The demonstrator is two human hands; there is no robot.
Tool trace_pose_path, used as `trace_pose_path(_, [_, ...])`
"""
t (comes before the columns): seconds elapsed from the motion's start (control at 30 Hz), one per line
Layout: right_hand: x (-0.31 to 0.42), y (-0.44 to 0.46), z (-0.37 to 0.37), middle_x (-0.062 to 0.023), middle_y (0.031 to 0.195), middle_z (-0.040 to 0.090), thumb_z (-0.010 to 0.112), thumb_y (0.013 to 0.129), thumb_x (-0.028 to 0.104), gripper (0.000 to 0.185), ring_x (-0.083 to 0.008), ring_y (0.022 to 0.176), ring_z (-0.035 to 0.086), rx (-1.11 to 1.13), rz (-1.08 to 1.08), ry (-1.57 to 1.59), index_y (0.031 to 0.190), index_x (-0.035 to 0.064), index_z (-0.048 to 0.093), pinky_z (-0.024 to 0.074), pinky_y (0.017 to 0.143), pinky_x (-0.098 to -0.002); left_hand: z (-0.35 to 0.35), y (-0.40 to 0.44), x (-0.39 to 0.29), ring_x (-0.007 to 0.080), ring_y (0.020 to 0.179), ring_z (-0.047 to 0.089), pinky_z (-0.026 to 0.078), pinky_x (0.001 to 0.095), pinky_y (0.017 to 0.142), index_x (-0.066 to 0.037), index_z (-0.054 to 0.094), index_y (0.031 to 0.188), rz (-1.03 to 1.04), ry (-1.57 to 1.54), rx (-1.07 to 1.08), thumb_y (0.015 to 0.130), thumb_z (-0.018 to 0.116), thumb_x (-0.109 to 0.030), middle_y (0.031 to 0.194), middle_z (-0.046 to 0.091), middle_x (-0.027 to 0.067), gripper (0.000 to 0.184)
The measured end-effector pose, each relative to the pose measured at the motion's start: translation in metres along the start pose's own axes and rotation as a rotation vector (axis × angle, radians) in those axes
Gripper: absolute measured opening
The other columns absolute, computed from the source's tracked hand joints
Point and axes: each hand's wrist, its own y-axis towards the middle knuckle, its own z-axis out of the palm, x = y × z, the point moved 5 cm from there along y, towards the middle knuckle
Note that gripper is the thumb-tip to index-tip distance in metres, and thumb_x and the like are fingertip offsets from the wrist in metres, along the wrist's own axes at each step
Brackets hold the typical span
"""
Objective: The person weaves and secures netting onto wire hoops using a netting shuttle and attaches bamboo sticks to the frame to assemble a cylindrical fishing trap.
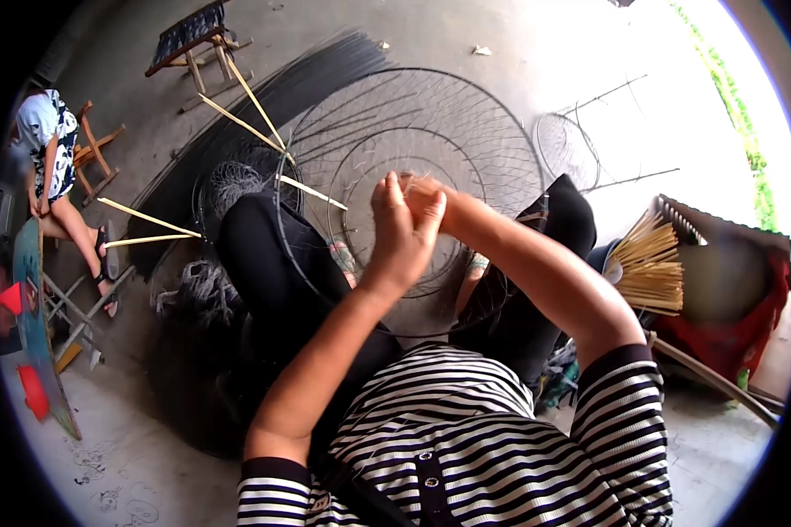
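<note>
Striped top (483, 448), seemingly black trousers (268, 250)

Left forearm (330, 362): slanted up and inward from a bent elbow | left hand (402, 235): raised, fingers partly curled | right forearm (540, 263): reached across from the right, elbow bent | right hand (424, 187): met the left, partly hidden behind it; finger pose unclear

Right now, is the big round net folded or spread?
Spread: the round net opens wide, its outer hoop forming one broad, unfolded ring.
</note>
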Motion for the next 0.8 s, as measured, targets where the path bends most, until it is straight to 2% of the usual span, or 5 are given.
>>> trace_pose_path(0.17, [-0.066, 0.06, 0.03, -0.0068, 0.108, 0.062, 0.059, 0.081, 0.029, 0.03, -0.0272, 0.108, 0.056, 0.115, 0.389, -0.557, 0.105, 0.0121, 0.066, 0.0496, 0.075, -0.041, 0.019, -0.009, 0.022, 0.0409, 0.137, 0.015, 0.016, 0.0398, 0.112, 0.018, 0.01, 0.137, -0.243, -0.111, 0.026, 0.095, 0.044, -0.043, 0.142, 0.016, 0.0368, 0.081])
trace_pose_path(0.4, [-0.095, 0.087, 0.109, -0.0057, 0.106, 0.067, 0.058, 0.082, 0.018, 0.025, -0.0217, 0.093, 0.066, 0.456, 0.521, -0.215, 0.105, 0.0112, 0.066, 0.0557, 0.072, -0.0345, -0.1, -0.01, -0.035, 0.0238, 0.097, 0.056, 0.042, 0.0323, 0.085, 0.004, 0.052, 0.109, 0.238, -0.775, 0.823, 0.091, 0.056, -0.026, 0.106, 0.055, 0.0187, 0.035])
trace_pose_path(0.5, [-0.1, 0.094, 0.117, -0.0101, 0.103, 0.068, 0.055, 0.084, 0.016, 0.023, -0.0223, 0.093, 0.066, 0.388, 0.583, -0.159, 0.103, 0.0109, 0.066, 0.0537, 0.075, -0.034, -0.182, 0.046, 0.042, 0.0147, 0.073, 0.06, 0.048, 0.0254, 0.066, -0.003, 0.056, 0.087, 0.167, -1.44, 0.373, 0.089, 0.057, -0.032, 0.082, 0.06, 0.0081, 0.029])
trace_pose_path(0.6, [-0.088, 0.096, 0.101, -0.0072, 0.106, 0.067, 0.055, 0.085, 0.017, 0.024, -0.0232, 0.094, 0.066, 0.334, 0.554, -0.141, 0.106, 0.0117, 0.066, 0.0542, 0.072, -0.0361, -0.158, 0.067, 0.17, 0.0138, 0.065, 0.058, 0.047, 0.0242, 0.056, -0.006, 0.057, 0.082, -0.575, -0.851, -0.461, 0.089, 0.057, -0.032, 0.075, 0.059, 0.0064, 0.028])
trace_pose_path(0.8, [-0.058, 0.118, 0.086, -0.0067, 0.108, 0.066, 0.053, 0.087, 0.017, 0.024, -0.0225, 0.099, 0.065, 0.228, 0.411, -0.079, 0.106, 0.0147, 0.067, 0.0534, 0.077, -0.033, -0.026, 0.029, 0.29, 0.0178, 0.07, 0.063, 0.053, 0.0326, 0.058, -0.008, 0.059, 0.082, -0.902, -1.208, -0.238, 0.085, 0.062, -0.022, 0.073, 0.064, 0.0061, 0.015])
